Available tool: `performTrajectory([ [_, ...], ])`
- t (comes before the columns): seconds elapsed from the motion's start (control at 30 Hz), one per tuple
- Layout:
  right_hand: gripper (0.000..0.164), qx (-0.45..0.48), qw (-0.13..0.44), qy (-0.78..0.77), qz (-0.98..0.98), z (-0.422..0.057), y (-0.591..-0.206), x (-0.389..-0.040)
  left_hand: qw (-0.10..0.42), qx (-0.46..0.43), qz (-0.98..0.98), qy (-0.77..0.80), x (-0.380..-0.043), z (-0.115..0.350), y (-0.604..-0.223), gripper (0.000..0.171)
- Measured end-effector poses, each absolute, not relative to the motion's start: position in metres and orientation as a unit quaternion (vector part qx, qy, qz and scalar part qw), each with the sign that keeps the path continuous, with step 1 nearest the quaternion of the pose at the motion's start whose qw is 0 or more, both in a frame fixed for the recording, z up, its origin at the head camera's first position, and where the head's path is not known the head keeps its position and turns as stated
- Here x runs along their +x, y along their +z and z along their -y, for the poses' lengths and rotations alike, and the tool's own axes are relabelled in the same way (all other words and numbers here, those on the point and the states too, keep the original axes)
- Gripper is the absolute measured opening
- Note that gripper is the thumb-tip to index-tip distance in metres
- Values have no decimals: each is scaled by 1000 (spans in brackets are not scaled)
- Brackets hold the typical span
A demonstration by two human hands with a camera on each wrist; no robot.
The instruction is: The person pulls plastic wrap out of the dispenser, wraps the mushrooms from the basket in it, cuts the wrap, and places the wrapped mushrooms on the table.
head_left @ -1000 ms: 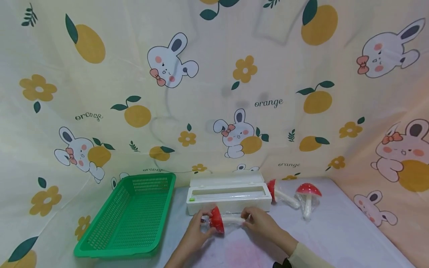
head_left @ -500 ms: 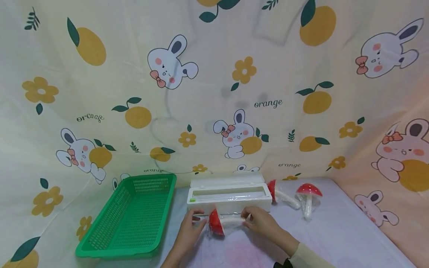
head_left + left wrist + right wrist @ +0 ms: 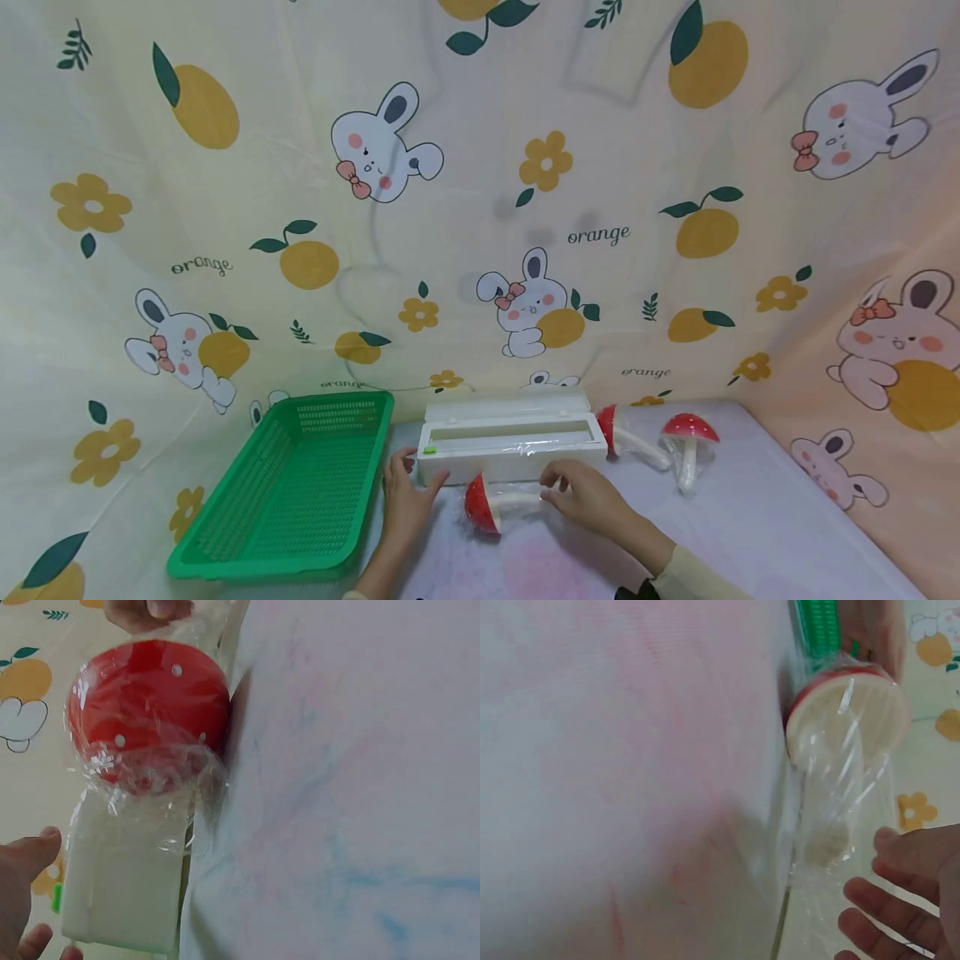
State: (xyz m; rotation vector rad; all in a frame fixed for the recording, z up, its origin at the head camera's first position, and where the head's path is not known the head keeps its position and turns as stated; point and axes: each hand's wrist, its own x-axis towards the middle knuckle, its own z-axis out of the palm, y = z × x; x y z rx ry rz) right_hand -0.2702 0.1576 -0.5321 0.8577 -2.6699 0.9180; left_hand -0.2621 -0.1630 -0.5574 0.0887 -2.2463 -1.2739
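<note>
A toy mushroom (image 3: pixel 480 505) with a white-spotted red cap and pale stem lies on its side on the table, wrapped in clear film. Directly behind it stands a white cling film dispenser (image 3: pixel 517 463) with its lid raised. My left hand (image 3: pixel 405 502) is at the dispenser's left end, thumb and fingers spread; contact with it is unclear. In the left wrist view this hand (image 3: pixel 19 889) holds nothing. My right hand (image 3: pixel 588 498) hovers by the stem end. The right wrist view shows its fingers (image 3: pixel 889 907) parted and loosely bent, apart from the wrapped stem (image 3: pixel 832 817).
A green plastic basket (image 3: pixel 352 500) stands on the left. Right of the dispenser lie two more wrapped mushrooms: one (image 3: pixel 637 443) against the dispenser's end, another (image 3: pixel 688 450) farther right. A patterned cloth (image 3: pixel 450 208) hangs behind the table.
My left hand has let go of the mushroom's cap end and moved left to the dispenser's end. My right hand has eased off the stem end. The mushroom has tipped slightly.
</note>
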Motion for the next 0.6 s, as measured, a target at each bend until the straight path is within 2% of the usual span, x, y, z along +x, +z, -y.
performTrajectory([
  [0.1,10,291,114,317,895,-158,-529,-272,262,43,837,-478,-270,166,-561,75],
  [0.23,9,307,148,328,881,-160,-523,-276,211,38,842,-496,-281,170,-563,81],
  [0.37,11,297,152,339,880,-161,-516,-282,168,31,843,-510,-289,172,-561,88],
  [0.6,15,310,171,339,871,-159,-510,-296,171,2,837,-520,-303,174,-563,96],
])
